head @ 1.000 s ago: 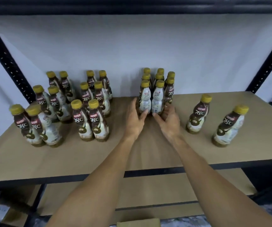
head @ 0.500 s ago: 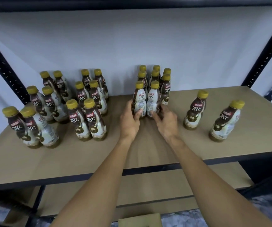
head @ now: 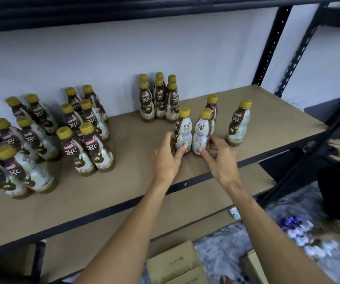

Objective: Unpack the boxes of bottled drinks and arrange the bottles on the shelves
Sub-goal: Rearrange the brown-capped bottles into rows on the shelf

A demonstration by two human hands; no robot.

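Hands are working close together near the front edge of the shelf [head: 124,201]: the left hand [head: 168,158] is gripping a pale bottle [head: 183,128], the right hand [head: 221,160] pinching the neighbouring bottle [head: 202,133] low down. Held that low, either one is risking toppling into the rear bottle [head: 212,103] just behind.

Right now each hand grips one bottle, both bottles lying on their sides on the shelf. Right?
No. Head view: left hand grips the left bottle, right hand the right bottle, but both stand upright on the shelf.
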